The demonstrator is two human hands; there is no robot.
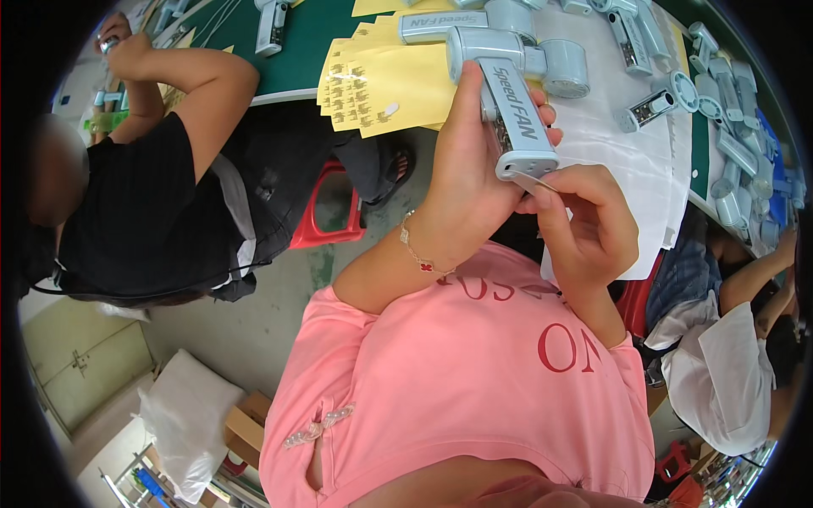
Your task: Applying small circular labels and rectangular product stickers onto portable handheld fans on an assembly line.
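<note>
My left hand is wrapped round a light blue handheld fan, its handle end tilted toward me. One side of the handle is uncovered, and small inner parts show there. At the handle's end my right hand pinches a small, thin, pale strip that touches or nearly touches the fan. What the strip is I cannot make out. Beneath the fan lie fanned-out yellow sheets with rows of small dark labels. Another light blue fan rests on them.
White sheeting covers the table before me. More fan bodies lie at the back right, and a pile of fan parts is at the far right. Co-workers sit at left, in a black shirt, and at right. A red stool stands left.
</note>
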